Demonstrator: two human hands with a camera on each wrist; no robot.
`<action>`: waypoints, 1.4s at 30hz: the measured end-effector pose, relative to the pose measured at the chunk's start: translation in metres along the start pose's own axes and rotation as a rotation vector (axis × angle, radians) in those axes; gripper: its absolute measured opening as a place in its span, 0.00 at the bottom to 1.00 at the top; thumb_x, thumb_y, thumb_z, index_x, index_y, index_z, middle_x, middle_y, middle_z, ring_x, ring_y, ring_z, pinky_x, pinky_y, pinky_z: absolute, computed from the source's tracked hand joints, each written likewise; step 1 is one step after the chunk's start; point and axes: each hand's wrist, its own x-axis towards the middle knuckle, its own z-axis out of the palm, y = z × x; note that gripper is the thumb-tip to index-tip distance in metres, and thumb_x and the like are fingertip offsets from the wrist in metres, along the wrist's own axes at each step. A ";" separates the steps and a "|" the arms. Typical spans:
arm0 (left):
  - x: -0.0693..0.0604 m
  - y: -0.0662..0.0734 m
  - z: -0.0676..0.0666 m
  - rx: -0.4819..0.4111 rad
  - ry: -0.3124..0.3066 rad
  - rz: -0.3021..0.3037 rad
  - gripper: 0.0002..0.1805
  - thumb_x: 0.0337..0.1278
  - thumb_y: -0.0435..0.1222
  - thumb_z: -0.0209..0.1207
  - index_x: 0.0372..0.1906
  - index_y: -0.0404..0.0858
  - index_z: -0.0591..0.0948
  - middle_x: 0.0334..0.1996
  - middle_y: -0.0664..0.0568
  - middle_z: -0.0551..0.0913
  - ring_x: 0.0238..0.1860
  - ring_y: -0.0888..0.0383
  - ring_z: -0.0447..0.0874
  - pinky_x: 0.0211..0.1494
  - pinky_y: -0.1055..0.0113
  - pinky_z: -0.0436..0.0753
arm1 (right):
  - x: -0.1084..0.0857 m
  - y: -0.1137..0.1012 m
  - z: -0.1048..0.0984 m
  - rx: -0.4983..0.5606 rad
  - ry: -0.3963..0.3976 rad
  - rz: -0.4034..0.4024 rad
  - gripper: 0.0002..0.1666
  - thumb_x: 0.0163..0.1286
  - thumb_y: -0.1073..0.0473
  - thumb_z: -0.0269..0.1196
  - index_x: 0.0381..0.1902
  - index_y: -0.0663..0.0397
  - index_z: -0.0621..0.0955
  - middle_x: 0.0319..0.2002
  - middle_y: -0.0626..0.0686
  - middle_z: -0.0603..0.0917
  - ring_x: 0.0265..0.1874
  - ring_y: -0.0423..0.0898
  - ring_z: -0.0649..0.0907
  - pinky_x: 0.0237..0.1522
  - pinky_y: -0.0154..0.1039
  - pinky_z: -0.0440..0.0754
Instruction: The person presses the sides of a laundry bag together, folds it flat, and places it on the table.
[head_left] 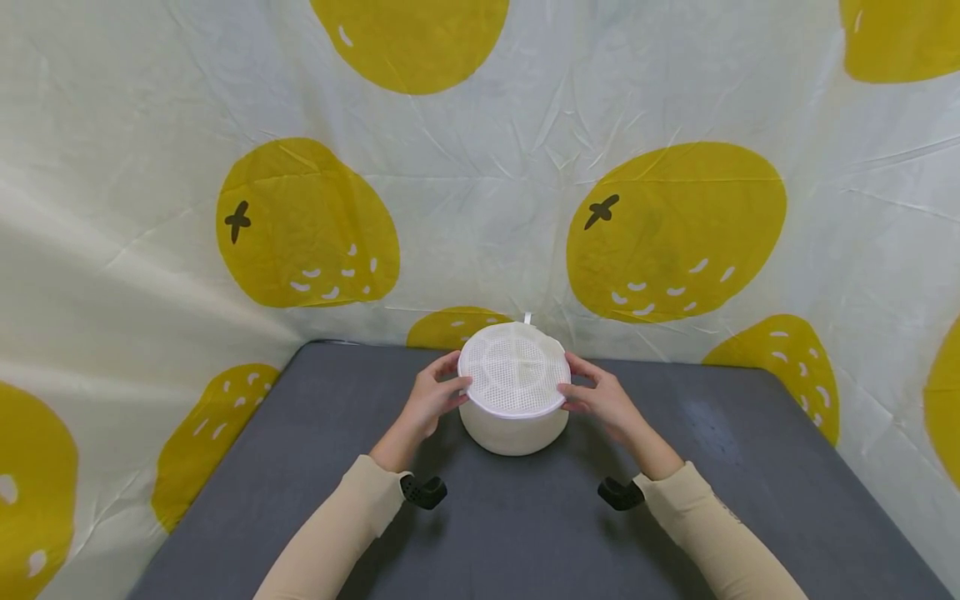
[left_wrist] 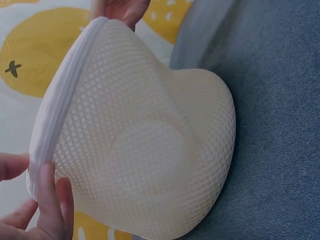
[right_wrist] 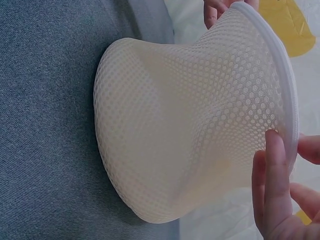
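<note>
A white, round mesh laundry bag [head_left: 515, 371] stands on the dark table, its flat mesh top facing up and tilted towards me. My left hand [head_left: 433, 396] pinches the left side of its rim between thumb and fingers. On the opposite side, my right hand [head_left: 600, 398] pinches the rim in the same way. A small white loop [head_left: 528, 317] sticks up at the back. In the left wrist view, a zipper band [left_wrist: 67, 95] runs around the rim. The mesh wall [right_wrist: 150, 125] sags inward in the right wrist view, while the base touches the table.
The dark grey table [head_left: 495, 533] extends to both sides. Behind it hangs a pale cloth [head_left: 480, 225] printed with yellow fruit, close to the table's back edge. Black wrist devices [head_left: 423, 492] are worn on both wrists, below beige sleeves [head_left: 337, 517].
</note>
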 end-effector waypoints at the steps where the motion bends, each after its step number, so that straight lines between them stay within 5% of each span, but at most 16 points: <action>1: 0.000 0.000 0.000 -0.001 -0.001 0.001 0.32 0.64 0.27 0.65 0.73 0.34 0.72 0.62 0.38 0.74 0.49 0.52 0.82 0.51 0.56 0.86 | 0.000 0.001 0.000 -0.003 0.000 0.001 0.41 0.74 0.69 0.63 0.79 0.66 0.58 0.70 0.71 0.65 0.43 0.39 0.82 0.49 0.45 0.86; 7: 0.000 -0.002 -0.001 0.002 -0.003 0.003 0.32 0.65 0.27 0.64 0.73 0.34 0.72 0.62 0.38 0.74 0.48 0.53 0.81 0.53 0.55 0.86 | 0.002 0.003 0.000 -0.007 -0.003 0.013 0.41 0.74 0.68 0.63 0.79 0.66 0.59 0.71 0.71 0.64 0.42 0.39 0.82 0.44 0.37 0.87; 42: 0.000 -0.016 -0.001 0.029 0.011 -0.007 0.33 0.65 0.27 0.63 0.74 0.33 0.70 0.63 0.37 0.73 0.48 0.52 0.81 0.51 0.57 0.87 | 0.005 0.017 0.006 0.026 0.000 0.060 0.41 0.73 0.70 0.63 0.79 0.63 0.60 0.67 0.70 0.66 0.36 0.40 0.83 0.41 0.34 0.87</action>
